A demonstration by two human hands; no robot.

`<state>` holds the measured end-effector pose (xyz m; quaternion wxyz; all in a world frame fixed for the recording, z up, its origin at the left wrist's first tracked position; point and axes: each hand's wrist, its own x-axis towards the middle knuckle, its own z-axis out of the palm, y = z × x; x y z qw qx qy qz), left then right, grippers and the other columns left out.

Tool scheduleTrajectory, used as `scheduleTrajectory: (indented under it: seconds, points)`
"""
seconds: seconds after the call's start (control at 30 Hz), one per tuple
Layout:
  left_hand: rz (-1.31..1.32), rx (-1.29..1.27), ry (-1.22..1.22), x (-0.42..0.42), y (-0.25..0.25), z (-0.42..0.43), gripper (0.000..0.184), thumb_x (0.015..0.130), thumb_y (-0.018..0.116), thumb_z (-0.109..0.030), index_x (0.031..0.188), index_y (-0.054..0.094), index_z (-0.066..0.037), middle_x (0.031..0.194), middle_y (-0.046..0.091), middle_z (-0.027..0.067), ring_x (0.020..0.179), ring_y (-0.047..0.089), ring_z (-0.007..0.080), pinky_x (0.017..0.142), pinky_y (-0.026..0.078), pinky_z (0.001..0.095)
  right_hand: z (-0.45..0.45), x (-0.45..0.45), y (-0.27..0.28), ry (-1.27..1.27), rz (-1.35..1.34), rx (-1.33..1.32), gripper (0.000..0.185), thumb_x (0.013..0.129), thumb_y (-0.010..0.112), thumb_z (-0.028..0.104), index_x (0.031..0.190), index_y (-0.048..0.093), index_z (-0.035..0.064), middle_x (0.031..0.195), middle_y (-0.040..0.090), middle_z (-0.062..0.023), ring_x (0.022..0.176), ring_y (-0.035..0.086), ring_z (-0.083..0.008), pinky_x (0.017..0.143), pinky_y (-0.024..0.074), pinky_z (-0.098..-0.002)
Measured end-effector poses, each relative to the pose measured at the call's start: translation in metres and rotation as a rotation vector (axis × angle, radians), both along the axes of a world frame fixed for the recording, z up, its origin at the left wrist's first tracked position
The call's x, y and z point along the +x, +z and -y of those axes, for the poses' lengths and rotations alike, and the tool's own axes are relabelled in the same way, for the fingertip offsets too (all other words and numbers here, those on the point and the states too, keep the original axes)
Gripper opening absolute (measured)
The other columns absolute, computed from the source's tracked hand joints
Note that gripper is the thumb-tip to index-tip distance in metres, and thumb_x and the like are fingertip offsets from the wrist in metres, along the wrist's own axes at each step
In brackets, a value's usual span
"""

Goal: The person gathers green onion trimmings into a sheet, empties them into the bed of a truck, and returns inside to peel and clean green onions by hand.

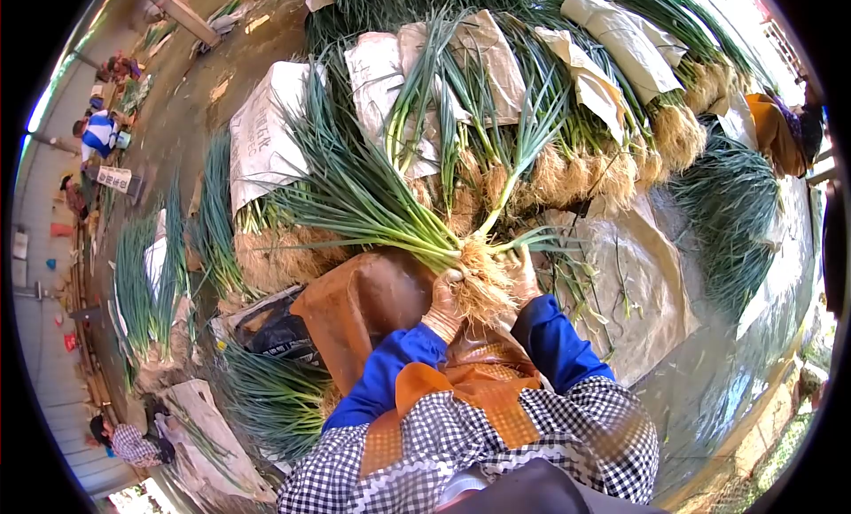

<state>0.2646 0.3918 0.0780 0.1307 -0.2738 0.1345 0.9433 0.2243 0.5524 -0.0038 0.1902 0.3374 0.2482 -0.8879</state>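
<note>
In the head view I hold a bunch of green onions (417,226) over my lap, its leaves fanning up and left and its pale roots (483,283) hanging toward me. My left hand (445,299) is closed round the left side of the bunch near the root end. On the right side, the fingers of my right hand (524,279) are closed against the roots and a short stalk that points right; which of these they grip is partly hidden. An orange-brown apron (359,297) covers my lap beneath.
Piled bundles of green onions (603,172) with sacking (620,48) over them lie ahead. Loose stalks rest on a brown sheet (656,292) at right. Another bundle (275,399) lies at lower left. Several people, one in a blue vest (99,133), are along the left; another sits at far right.
</note>
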Motion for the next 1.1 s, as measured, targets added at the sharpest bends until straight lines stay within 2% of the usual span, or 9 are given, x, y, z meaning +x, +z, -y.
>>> scheduleTrajectory:
  seconds: [0.1,0.23,0.3,0.5,0.7,0.9,0.97,1.03,1.1]
  points:
    - [-0.109,0.049,0.0,0.003,-0.019,0.004,0.055,0.063,0.049,-0.008,0.117,0.045,0.003,0.109,0.054,0.0186,0.098,0.054,0.0326,0.09,0.045,0.0442,0.01,0.006,0.012,-0.077,0.177,-0.304,0.069,0.079,0.056,0.051,0.129,0.034,0.0093,0.129,0.04,-0.0111,0.105,0.046,-0.0222,0.077,0.0424,-0.0349]
    - [-0.112,0.051,-0.071,0.007,0.036,0.003,0.055,0.063,0.049,-0.009,0.117,0.045,0.002,0.107,0.055,0.0176,0.096,0.055,0.0318,0.088,0.046,0.0439,-0.015,-0.014,-0.021,-0.215,-0.256,-0.6,0.031,0.086,0.054,0.034,0.101,0.053,0.0072,0.085,0.056,-0.0048,0.073,0.051,-0.0172,0.069,0.0431,-0.0281]
    - [-0.181,0.048,-0.113,0.012,0.021,0.007,0.053,0.063,0.051,-0.014,0.113,0.048,0.001,0.102,0.057,0.0167,0.091,0.057,0.0316,0.085,0.048,0.0447,-0.006,-0.029,0.1,-0.331,-0.215,-0.312,0.025,0.088,0.051,0.03,0.096,0.054,0.0073,0.079,0.053,-0.0029,0.068,0.048,-0.0143,0.066,0.0422,-0.0255]
    - [-0.123,0.009,-0.242,0.011,0.021,0.0,0.032,0.068,0.047,-0.009,0.098,0.055,0.001,0.087,0.061,0.0134,0.079,0.061,0.026,0.078,0.051,0.0389,0.003,-0.079,0.148,0.046,-0.565,0.756,0.02,0.087,0.054,0.024,0.074,0.055,0.0086,0.064,0.05,0.0027,0.058,0.042,-0.0045,0.054,0.0335,-0.0196]
    - [-0.004,-0.071,-0.144,0.006,0.003,-0.014,0.015,0.067,0.049,-0.008,0.077,0.058,0.0,0.077,0.061,0.013,0.07,0.058,0.0247,0.072,0.05,0.0341,0.034,-0.088,0.098,0.282,-0.766,1.381,0.032,0.081,0.057,0.034,0.093,0.058,0.0037,0.08,0.061,-0.0164,0.075,0.058,-0.0306,0.068,0.0448,-0.0338]
    - [0.083,0.029,-0.042,0.001,-0.017,-0.011,0.02,0.067,0.05,-0.011,0.083,0.057,-0.001,0.08,0.06,0.0126,0.074,0.058,0.0282,0.075,0.05,0.0392,0.023,-0.015,0.056,0.567,-0.906,1.83,0.015,0.083,0.051,0.026,0.085,0.058,0.0129,0.07,0.06,-0.0129,0.065,0.058,-0.0309,0.059,0.0463,-0.0398]
    - [0.062,0.022,0.016,-0.008,-0.006,-0.007,0.018,0.065,0.049,-0.009,0.078,0.058,-0.001,0.077,0.061,0.0146,0.074,0.059,0.0299,0.074,0.052,0.0417,-0.011,0.017,-0.018,0.72,-0.878,1.44,0.014,0.081,0.05,0.021,0.087,0.059,0.0136,0.076,0.062,-0.0102,0.07,0.06,-0.03,0.061,0.0467,-0.0408]
    - [0.124,-0.058,0.082,-0.011,0.028,-0.011,0.022,0.064,0.05,-0.01,0.082,0.059,-0.001,0.079,0.061,0.0151,0.075,0.06,0.0311,0.075,0.052,0.0428,-0.051,0.043,0.002,1.423,-0.868,1.747,0.026,0.083,0.049,0.022,0.104,0.059,0.0095,0.084,0.064,-0.0114,0.075,0.062,-0.0269,0.061,0.0489,-0.0376]
    - [-0.033,0.098,0.003,-0.008,0.003,0.001,0.029,0.064,0.051,-0.011,0.089,0.058,-0.001,0.085,0.061,0.0151,0.079,0.06,0.0313,0.077,0.051,0.0443,-0.094,0.06,-0.017,1.388,-0.818,1.911,0.03,0.083,0.049,0.026,0.106,0.058,0.009,0.084,0.064,-0.0122,0.074,0.063,-0.0271,0.06,0.0488,-0.0392]
